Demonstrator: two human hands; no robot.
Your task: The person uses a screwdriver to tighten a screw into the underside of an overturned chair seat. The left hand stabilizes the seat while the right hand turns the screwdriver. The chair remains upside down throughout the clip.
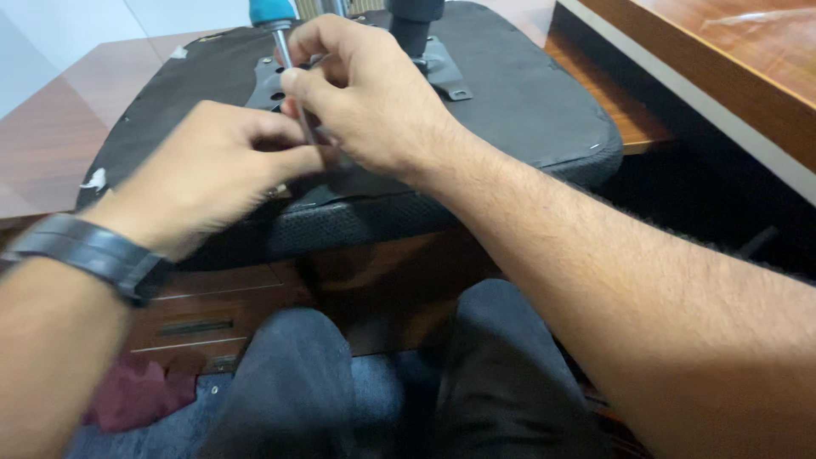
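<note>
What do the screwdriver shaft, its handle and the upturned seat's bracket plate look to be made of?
Screwdriver shaft: bare metal, with a grey shine. Its handle: probably plastic or rubber, matt blue. Bracket plate: likely painted or coated steel, a flat dark sheet with punched holes.

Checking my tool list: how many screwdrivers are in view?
1: a blue-handled screwdriver, upright over the seat underside, shaft in the right hand. Hands may hide others.

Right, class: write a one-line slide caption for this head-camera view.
Right hand grips a blue-handled steel screwdriver over an upturned black fabric chair seat; left hand steadies beside it.
</note>
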